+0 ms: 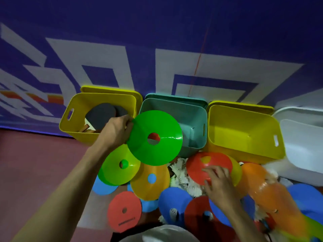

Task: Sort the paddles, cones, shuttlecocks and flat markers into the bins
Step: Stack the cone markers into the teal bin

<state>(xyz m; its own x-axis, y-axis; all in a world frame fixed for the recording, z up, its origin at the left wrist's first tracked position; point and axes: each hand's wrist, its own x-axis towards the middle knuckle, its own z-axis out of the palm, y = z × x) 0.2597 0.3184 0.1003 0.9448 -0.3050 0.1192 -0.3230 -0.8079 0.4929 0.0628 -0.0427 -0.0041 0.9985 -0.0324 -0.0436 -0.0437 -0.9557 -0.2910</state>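
My left hand [116,131] pinches the rim of a bright green cone [154,137] and holds it up in front of the teal bin [194,117]. My right hand [217,182] rests with curled fingers on a red cone [208,165] in the heap on the floor. The left yellow bin [78,109] holds dark paddles [103,116]. A second yellow bin [243,130] stands right of the teal one. White shuttlecocks [181,177] lie among the cones. A flat red marker [124,211] lies near the front.
A white bin [304,137] stands at the far right. More cones in lime [120,165], orange [150,182] and blue [174,205] crowd the floor, with an orange stack [272,194] at the right. The blue and white patterned wall rises behind the bins.
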